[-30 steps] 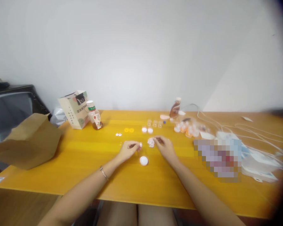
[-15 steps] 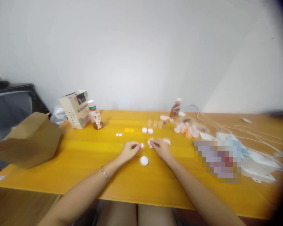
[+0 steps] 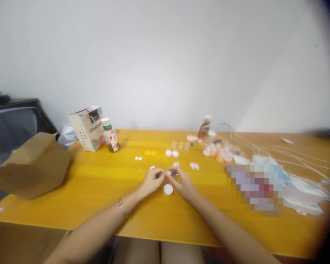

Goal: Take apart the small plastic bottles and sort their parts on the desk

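Right hand: drawn in from the white pile half a second ago; its fingertips now meet those of the left hand, which has barely shifted.
Wall: plain and pale, behind everything.
Table: yellow-brown, its near edge above the person's knees.
Brown paper: folded, over the table's left end.
Printed bag: standing open at the back left.
Bottles: a green-collared bottle just beside that bag, and a brown bottle at the back, right of the middle.
Cables: loosely strewn across the right end, near a white plastic item.
Grip: left thumb and forefinger pinched narrow on a small white piece; right fingers curled close against it, but I cannot tell whether they hold anything themselves.
Cluster: orange and white small items, crowded together in front of the brown bottle, too blurred to name.
Round white lid: lying flat on the near side of the joined fingertips.
Clear cups: three in a row, behind two white caps.
Yellow rings: a pair, side by side, left of those caps.
White discs: two, left of the rings.
Small white bits: one group beyond the right hand, another directly behind its fingers, a third just behind the left hand.
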Available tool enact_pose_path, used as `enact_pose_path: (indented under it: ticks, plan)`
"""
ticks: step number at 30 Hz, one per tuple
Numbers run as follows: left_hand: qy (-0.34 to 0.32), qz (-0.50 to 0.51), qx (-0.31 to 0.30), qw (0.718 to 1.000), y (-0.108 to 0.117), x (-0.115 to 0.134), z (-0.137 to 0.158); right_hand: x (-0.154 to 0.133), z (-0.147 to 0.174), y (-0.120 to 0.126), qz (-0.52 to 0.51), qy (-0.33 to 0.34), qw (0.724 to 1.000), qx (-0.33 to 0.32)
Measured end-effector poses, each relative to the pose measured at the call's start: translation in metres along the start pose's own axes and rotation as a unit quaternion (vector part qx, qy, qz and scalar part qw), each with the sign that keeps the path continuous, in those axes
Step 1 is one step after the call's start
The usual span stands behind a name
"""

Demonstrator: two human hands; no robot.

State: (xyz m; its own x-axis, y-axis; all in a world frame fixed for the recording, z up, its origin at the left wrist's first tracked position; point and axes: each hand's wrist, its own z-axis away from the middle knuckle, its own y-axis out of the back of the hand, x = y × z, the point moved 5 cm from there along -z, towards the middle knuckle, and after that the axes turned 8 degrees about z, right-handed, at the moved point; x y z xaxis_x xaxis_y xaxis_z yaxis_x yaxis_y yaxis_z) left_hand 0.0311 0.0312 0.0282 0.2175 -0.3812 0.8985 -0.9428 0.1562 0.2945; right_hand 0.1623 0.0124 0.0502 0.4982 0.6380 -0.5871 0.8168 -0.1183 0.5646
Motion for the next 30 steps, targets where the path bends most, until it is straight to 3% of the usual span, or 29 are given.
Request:
enact_pose_path:
  ticks: [3, 6, 9, 11, 14, 19, 30]
  plan:
    - [-0.008, -0.017, -0.011, 1.0, -0.002, 0.003, 0.002, -0.001, -0.003, 0.003, 0.016, 0.017, 1.0, 0.002]
    - [-0.023, -0.045, -0.02, 0.999, 0.0, 0.01, 0.002, 0.017, -0.011, 0.026, 0.041, -0.011, 0.998, 0.04]
    - [-0.044, -0.077, -0.037, 0.995, 0.004, 0.017, 0.002, 0.062, -0.016, 0.063, 0.096, -0.135, 0.983, 0.074]
    - [-0.055, -0.097, -0.066, 0.992, 0.007, 0.021, 0.002, 0.099, -0.013, 0.086, 0.15, -0.251, 0.954, 0.061]
    - [-0.056, -0.116, -0.142, 0.981, 0.008, 0.024, 0.005, 0.137, -0.005, 0.109, 0.168, -0.318, 0.931, 0.055]
    - [-0.066, -0.146, -0.229, 0.96, 0.005, 0.022, 0.013, 0.158, 0.004, 0.11, 0.15, -0.354, 0.923, 0.013]
    - [-0.068, -0.137, -0.262, 0.953, -0.004, 0.011, 0.015, 0.15, -0.003, 0.099, 0.156, -0.324, 0.933, 0.001]
